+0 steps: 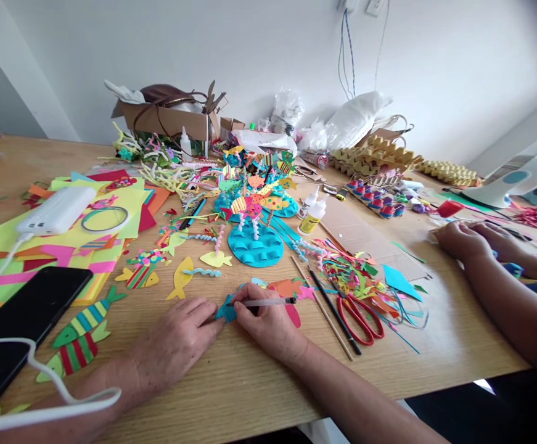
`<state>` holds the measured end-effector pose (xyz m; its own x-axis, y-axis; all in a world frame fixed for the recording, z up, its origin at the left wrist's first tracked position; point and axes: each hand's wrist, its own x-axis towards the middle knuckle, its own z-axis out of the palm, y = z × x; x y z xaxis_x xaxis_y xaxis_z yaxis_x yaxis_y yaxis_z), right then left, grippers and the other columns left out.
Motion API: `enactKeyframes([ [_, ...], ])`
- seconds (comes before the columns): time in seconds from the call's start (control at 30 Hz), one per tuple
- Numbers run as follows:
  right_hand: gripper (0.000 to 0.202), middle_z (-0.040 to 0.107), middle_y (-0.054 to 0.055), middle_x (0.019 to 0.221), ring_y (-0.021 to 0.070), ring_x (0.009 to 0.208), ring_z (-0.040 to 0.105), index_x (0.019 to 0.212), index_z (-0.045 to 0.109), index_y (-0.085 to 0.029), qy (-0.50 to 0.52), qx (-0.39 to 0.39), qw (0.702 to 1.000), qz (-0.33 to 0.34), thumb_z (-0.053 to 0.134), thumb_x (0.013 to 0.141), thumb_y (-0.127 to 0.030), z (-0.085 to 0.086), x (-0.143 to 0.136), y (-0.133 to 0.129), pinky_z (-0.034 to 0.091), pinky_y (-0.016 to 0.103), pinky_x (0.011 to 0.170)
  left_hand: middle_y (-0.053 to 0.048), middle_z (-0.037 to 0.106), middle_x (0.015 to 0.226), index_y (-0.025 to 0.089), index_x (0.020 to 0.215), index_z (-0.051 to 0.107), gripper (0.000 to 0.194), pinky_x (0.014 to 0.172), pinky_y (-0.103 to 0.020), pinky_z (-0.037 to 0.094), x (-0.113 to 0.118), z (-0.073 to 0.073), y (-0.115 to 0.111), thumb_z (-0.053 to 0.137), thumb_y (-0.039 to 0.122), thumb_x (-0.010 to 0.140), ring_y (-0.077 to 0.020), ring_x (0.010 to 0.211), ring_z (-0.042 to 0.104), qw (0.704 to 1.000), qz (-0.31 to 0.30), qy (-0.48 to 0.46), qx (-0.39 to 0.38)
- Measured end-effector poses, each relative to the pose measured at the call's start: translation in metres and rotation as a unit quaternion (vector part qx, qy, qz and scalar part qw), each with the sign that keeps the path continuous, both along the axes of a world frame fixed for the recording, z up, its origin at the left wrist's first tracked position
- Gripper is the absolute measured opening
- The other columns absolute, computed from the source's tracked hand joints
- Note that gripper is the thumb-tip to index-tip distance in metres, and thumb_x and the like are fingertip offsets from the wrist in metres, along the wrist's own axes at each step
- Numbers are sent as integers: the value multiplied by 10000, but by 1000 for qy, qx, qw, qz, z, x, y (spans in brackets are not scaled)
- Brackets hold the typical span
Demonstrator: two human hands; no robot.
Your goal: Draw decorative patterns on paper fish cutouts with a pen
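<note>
My right hand point(270, 327) is closed around a slim pen with a clear barrel point(270, 302), its back end pointing right. Under the pen's writing end lies a small blue paper cutout point(225, 311), fish-like in shape. With its fingers together, my left hand point(173, 336) grips the cutout's left edge against the table; the fingertips partly cover it. Just beyond my right hand are an orange paper cutout point(284, 287) and a pink paper star point(306, 292). A yellow paper fish point(181, 277) rests beyond my left hand, beside a curled blue pipe cleaner point(207, 272).
Red-handled scissors point(360, 317), a wooden stick point(319, 302) and a black pencil point(335, 311) lie right. Ahead stand a blue paper base with fish point(255, 246) and glue bottles point(312, 217). A phone point(28, 327) and cable are left. Another person's hands point(467, 243) rest far right.
</note>
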<state>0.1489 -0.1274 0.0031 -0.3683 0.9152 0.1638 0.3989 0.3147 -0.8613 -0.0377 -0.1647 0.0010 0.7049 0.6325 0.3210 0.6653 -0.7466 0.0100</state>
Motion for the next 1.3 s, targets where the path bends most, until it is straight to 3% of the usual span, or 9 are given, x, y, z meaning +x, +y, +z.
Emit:
enactKeyframes([
  [0.43,83,621,-8,628,100,541,551,711,570,-183,-6,5,1000,-10,516,733,-124,-3,-1,1,417,188,500,-59,538,866,151,953,612,285,683,-341,460,0,-9,0,329,128,937,-202,801,505,1000,-1,-26,3],
  [0.97,107,608,-13,611,93,524,534,696,568,-178,1,-13,1000,0,513,714,-88,0,0,0,402,180,482,-47,554,875,179,946,618,285,736,-317,475,-1,-6,0,334,149,940,-183,831,520,1000,3,-19,17],
  [1.3,125,613,-12,633,97,549,541,684,551,-184,-3,-5,1000,-13,503,710,-71,-1,0,1,411,181,496,-51,550,891,175,971,611,270,721,-324,465,-1,-6,0,342,157,948,-191,829,517,1000,3,-17,-12],
])
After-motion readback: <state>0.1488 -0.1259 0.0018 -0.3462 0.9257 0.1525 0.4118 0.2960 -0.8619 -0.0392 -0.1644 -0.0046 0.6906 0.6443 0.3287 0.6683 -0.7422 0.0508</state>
